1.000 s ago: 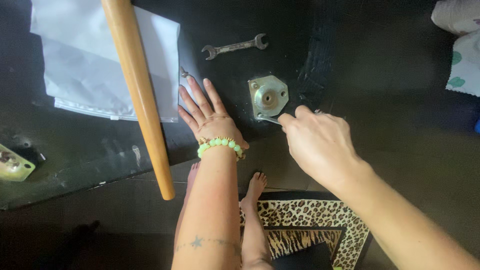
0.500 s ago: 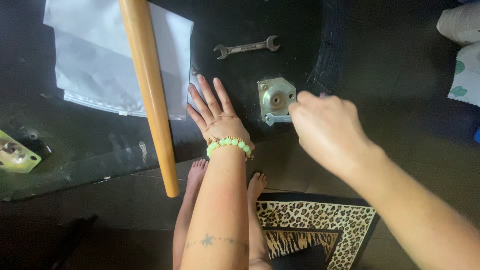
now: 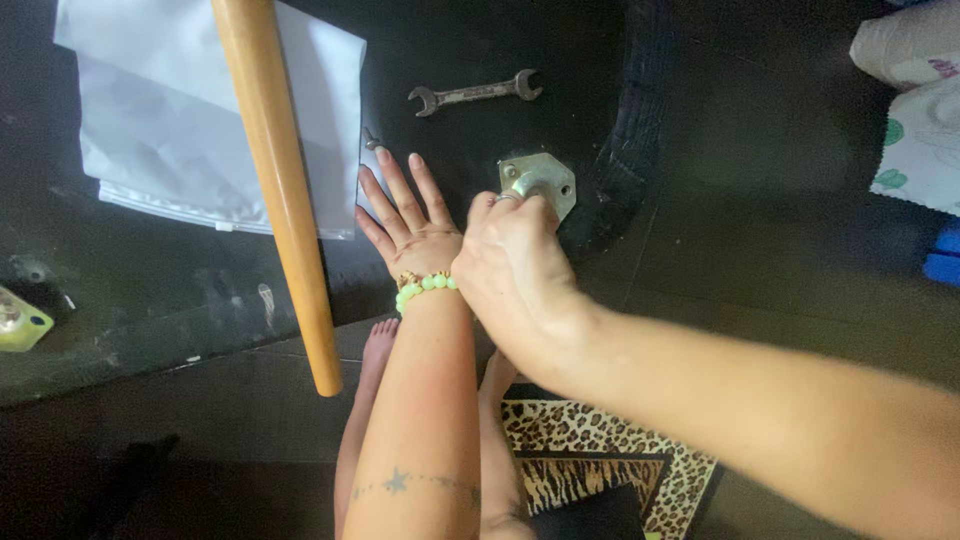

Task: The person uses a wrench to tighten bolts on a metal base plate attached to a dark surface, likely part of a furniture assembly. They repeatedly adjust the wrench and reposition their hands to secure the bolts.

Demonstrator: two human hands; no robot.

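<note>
My left hand (image 3: 405, 222) lies flat, fingers spread, on a black board (image 3: 170, 290); a green bead bracelet (image 3: 425, 290) circles its wrist. My right hand (image 3: 515, 265) is closed over a metal mounting plate (image 3: 548, 180) fixed to the board, its fingers pinched on a small metal part at the plate's centre. A steel open-end wrench (image 3: 475, 93) rests on the board beyond both hands. A round wooden leg (image 3: 278, 180) stands out from the board just left of my left hand. A small screw (image 3: 371, 140) sits by the left fingertips.
White plastic sheeting (image 3: 170, 110) lies under the wooden leg at the upper left. A small yellow-green object (image 3: 20, 320) sits at the left edge. A leopard-print mat (image 3: 590, 460) is under my feet. Patterned fabric (image 3: 915, 110) lies at the upper right.
My right hand has moved forward from the plate's near edge and now covers its centre. My left hand has stayed flat on the board.
</note>
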